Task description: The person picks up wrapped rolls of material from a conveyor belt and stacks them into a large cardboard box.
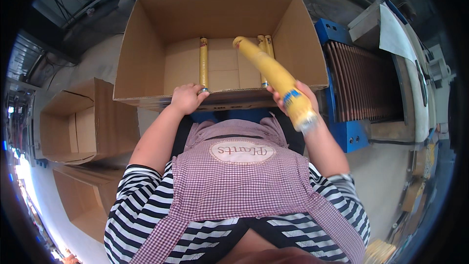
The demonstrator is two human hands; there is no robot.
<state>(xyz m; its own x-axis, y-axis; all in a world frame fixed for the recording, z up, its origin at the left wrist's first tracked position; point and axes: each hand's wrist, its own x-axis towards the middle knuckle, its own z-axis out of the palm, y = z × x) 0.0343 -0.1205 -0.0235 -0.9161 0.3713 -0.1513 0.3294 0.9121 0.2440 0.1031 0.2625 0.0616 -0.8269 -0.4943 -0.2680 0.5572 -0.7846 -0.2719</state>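
A large cardboard box point(220, 5) stands in front of me with its top gaping. Inside lie slim yellow tubes: one tube point(203, 63) left of the middle and a pair of tubes point(269, 51) along the right side. My left hand point(187, 99) is closed over the box's near rim, its fingertips next to the lower end of the left tube. Slanting over the rim is a thicker yellow tube point(266, 66) with a blue band, blurred by motion. My right hand point(310, 95) grips it near its lower end; the fingers are partly hidden behind it.
Two more cardboard boxes, an upper box point(105, 112) and a lower box point(80, 193), stand on the floor at my left. On the right is a machine with blue metal parts point(349, 137) and ribbed brown bellows point(359, 80). Cables run along the far wall.
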